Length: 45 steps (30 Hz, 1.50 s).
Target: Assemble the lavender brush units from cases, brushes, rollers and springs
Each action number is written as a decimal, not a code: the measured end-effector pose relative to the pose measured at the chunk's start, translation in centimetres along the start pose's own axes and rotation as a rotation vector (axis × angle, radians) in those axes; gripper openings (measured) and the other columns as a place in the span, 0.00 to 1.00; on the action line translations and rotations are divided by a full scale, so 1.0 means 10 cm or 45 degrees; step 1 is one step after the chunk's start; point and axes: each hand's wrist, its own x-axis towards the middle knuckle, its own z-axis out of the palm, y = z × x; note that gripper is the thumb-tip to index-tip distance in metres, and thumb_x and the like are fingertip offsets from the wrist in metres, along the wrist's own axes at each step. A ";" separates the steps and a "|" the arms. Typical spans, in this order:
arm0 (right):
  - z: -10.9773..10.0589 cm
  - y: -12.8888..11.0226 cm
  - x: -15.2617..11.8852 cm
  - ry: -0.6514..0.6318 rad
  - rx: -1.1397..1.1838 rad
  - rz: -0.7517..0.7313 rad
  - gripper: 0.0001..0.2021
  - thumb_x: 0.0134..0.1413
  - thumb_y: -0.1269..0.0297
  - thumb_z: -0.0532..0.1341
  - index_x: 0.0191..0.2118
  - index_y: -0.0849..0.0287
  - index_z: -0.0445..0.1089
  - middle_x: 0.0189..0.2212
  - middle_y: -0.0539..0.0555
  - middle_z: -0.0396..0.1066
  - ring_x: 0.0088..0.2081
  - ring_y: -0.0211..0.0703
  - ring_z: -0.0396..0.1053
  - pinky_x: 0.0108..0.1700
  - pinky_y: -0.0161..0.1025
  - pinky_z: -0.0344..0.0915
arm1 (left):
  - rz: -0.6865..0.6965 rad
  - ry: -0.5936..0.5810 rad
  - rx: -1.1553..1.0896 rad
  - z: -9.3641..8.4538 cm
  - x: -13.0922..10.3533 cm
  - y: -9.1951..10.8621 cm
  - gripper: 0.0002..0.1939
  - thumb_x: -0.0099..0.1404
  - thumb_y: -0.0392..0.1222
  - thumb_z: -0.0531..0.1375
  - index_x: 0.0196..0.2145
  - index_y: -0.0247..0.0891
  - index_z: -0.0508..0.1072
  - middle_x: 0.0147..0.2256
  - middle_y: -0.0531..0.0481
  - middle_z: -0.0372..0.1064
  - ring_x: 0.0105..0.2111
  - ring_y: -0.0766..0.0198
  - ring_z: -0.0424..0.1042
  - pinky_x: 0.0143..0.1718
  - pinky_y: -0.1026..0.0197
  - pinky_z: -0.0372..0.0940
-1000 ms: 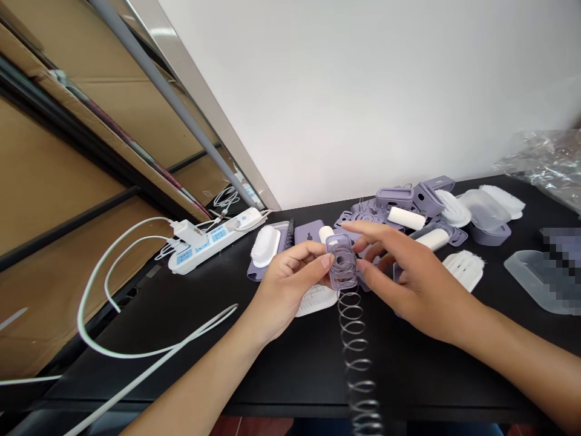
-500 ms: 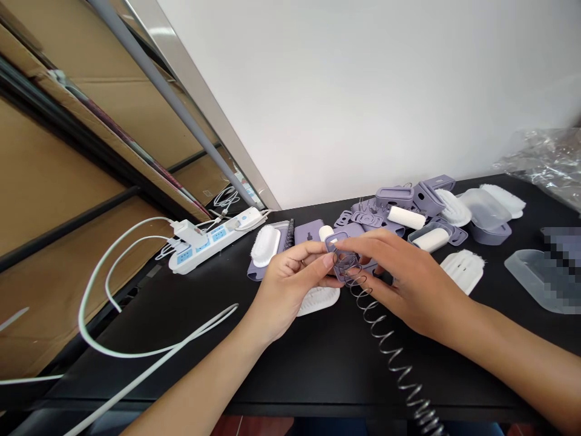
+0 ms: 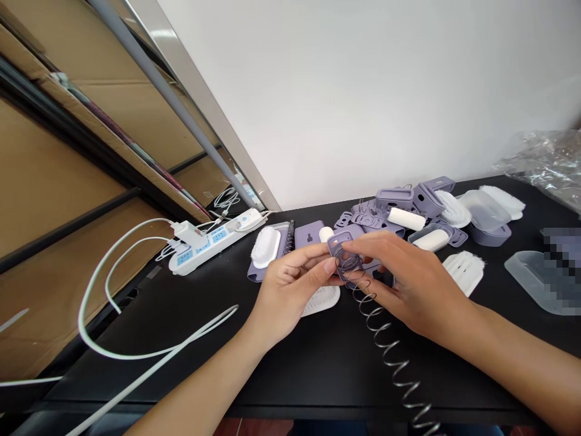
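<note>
Between my hands is a small purple plastic plate with an opening. My left hand pinches its left side with thumb and fingers. My right hand has its fingers closed on the right side of the plate, around the upper coils of a metal spring. The spring stretches from the plate down to the right, past the table's front edge. Behind my left hand lies a white brush pad, partly covered by the hand.
Purple housings, white rollers and white bristle pads are heaped at the back right of the black table. A power strip with white cables stands left. A clear tray lies right.
The purple plate has tilted a little and shows more of its face. The spring has shifted slightly, its lower coils more stretched. Both hands have hardly moved.
</note>
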 end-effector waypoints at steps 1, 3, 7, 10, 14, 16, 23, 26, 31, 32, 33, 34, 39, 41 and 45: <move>0.00 0.00 0.00 0.003 -0.002 -0.002 0.15 0.72 0.64 0.61 0.61 0.50 0.68 0.53 0.57 0.80 0.48 0.48 0.82 0.38 0.40 0.78 | 0.018 0.002 -0.001 0.00 0.00 0.00 0.13 0.65 0.47 0.74 0.46 0.41 0.87 0.39 0.45 0.85 0.36 0.56 0.85 0.44 0.52 0.83; -0.01 0.00 -0.01 0.003 -0.023 -0.011 0.15 0.73 0.65 0.61 0.61 0.51 0.67 0.53 0.56 0.81 0.49 0.47 0.82 0.40 0.40 0.78 | 0.061 0.011 0.008 0.01 -0.01 0.01 0.12 0.65 0.46 0.74 0.46 0.42 0.87 0.39 0.46 0.86 0.36 0.56 0.85 0.44 0.52 0.83; -0.02 -0.02 0.00 0.009 -0.060 -0.069 0.13 0.74 0.64 0.60 0.59 0.52 0.66 0.54 0.56 0.81 0.51 0.48 0.82 0.46 0.41 0.79 | 0.120 0.050 0.035 0.02 -0.03 0.02 0.11 0.64 0.47 0.75 0.43 0.44 0.88 0.38 0.47 0.86 0.34 0.55 0.85 0.42 0.51 0.84; -0.03 -0.03 0.00 0.022 -0.099 -0.092 0.11 0.75 0.63 0.59 0.58 0.53 0.65 0.53 0.57 0.82 0.51 0.48 0.83 0.46 0.43 0.80 | 0.128 0.056 0.052 0.02 -0.03 0.01 0.11 0.64 0.47 0.74 0.43 0.44 0.88 0.39 0.46 0.86 0.34 0.54 0.86 0.42 0.50 0.84; -0.02 -0.04 0.00 0.058 -0.173 -0.123 0.10 0.76 0.60 0.58 0.56 0.54 0.65 0.52 0.58 0.83 0.49 0.50 0.84 0.43 0.43 0.80 | 0.123 0.011 0.071 0.01 -0.04 -0.01 0.11 0.67 0.48 0.72 0.45 0.45 0.88 0.42 0.45 0.86 0.37 0.53 0.86 0.45 0.50 0.83; -0.02 -0.04 0.00 0.078 -0.207 -0.139 0.09 0.76 0.60 0.57 0.55 0.55 0.65 0.51 0.59 0.83 0.48 0.50 0.84 0.41 0.42 0.79 | 0.130 0.003 0.083 0.00 -0.05 -0.02 0.11 0.67 0.49 0.72 0.46 0.44 0.88 0.42 0.45 0.86 0.38 0.53 0.86 0.46 0.50 0.83; 0.03 -0.04 0.00 0.219 -0.320 -0.207 0.06 0.75 0.60 0.57 0.49 0.57 0.67 0.45 0.60 0.84 0.42 0.50 0.85 0.35 0.41 0.76 | 0.242 -0.041 0.046 0.03 -0.04 -0.02 0.08 0.70 0.43 0.71 0.46 0.48 0.88 0.39 0.50 0.86 0.33 0.61 0.86 0.40 0.62 0.82; 0.05 -0.06 0.00 0.241 -0.338 -0.199 0.05 0.74 0.63 0.58 0.45 0.57 0.67 0.44 0.61 0.84 0.42 0.51 0.85 0.35 0.41 0.76 | 0.283 -0.082 0.075 0.05 -0.05 -0.01 0.10 0.72 0.38 0.68 0.47 0.52 0.87 0.38 0.54 0.86 0.35 0.65 0.86 0.43 0.68 0.80; 0.08 -0.07 -0.02 0.263 -0.289 -0.211 0.03 0.72 0.64 0.60 0.44 0.57 0.67 0.46 0.62 0.84 0.44 0.49 0.84 0.41 0.40 0.77 | 0.380 -0.042 0.172 0.06 -0.06 0.00 0.14 0.71 0.34 0.69 0.47 0.54 0.87 0.37 0.56 0.86 0.36 0.68 0.86 0.42 0.73 0.78; 0.08 -0.07 -0.03 0.270 -0.283 -0.221 0.04 0.72 0.64 0.61 0.45 0.57 0.66 0.46 0.62 0.83 0.45 0.49 0.84 0.42 0.40 0.77 | 0.406 -0.021 0.194 0.06 -0.07 0.00 0.13 0.70 0.34 0.69 0.47 0.53 0.87 0.37 0.55 0.86 0.36 0.68 0.85 0.42 0.73 0.78; 0.08 -0.07 -0.03 0.276 -0.281 -0.236 0.04 0.72 0.64 0.61 0.45 0.57 0.66 0.46 0.62 0.83 0.46 0.49 0.83 0.43 0.40 0.77 | 0.433 -0.002 0.218 0.06 -0.08 0.00 0.12 0.70 0.35 0.70 0.47 0.52 0.87 0.38 0.55 0.86 0.36 0.68 0.86 0.42 0.73 0.78; 0.08 -0.06 -0.04 0.280 -0.281 -0.253 0.05 0.71 0.64 0.61 0.46 0.57 0.65 0.47 0.62 0.83 0.46 0.49 0.83 0.43 0.40 0.77 | 0.456 0.017 0.243 0.05 -0.08 -0.01 0.12 0.69 0.35 0.70 0.46 0.51 0.87 0.39 0.54 0.86 0.36 0.67 0.86 0.42 0.74 0.78; 0.10 -0.04 -0.05 0.279 -0.265 -0.298 0.08 0.69 0.65 0.63 0.48 0.55 0.63 0.48 0.61 0.83 0.47 0.49 0.83 0.44 0.40 0.78 | 0.484 0.072 0.323 -0.01 -0.09 -0.05 0.09 0.70 0.40 0.71 0.46 0.49 0.87 0.39 0.53 0.87 0.36 0.67 0.86 0.41 0.75 0.77; 0.11 -0.03 -0.05 0.250 -0.259 -0.280 0.08 0.69 0.64 0.63 0.49 0.55 0.63 0.48 0.61 0.83 0.47 0.49 0.83 0.43 0.40 0.78 | 0.475 0.081 0.323 -0.02 -0.09 -0.05 0.08 0.70 0.41 0.71 0.46 0.49 0.87 0.38 0.53 0.86 0.35 0.67 0.86 0.40 0.75 0.77; 0.11 -0.02 -0.06 0.226 -0.259 -0.263 0.09 0.69 0.65 0.63 0.50 0.55 0.63 0.50 0.62 0.82 0.47 0.50 0.83 0.42 0.41 0.78 | 0.481 0.069 0.298 0.00 -0.09 -0.04 0.09 0.69 0.39 0.71 0.45 0.51 0.87 0.36 0.55 0.86 0.33 0.69 0.85 0.39 0.75 0.77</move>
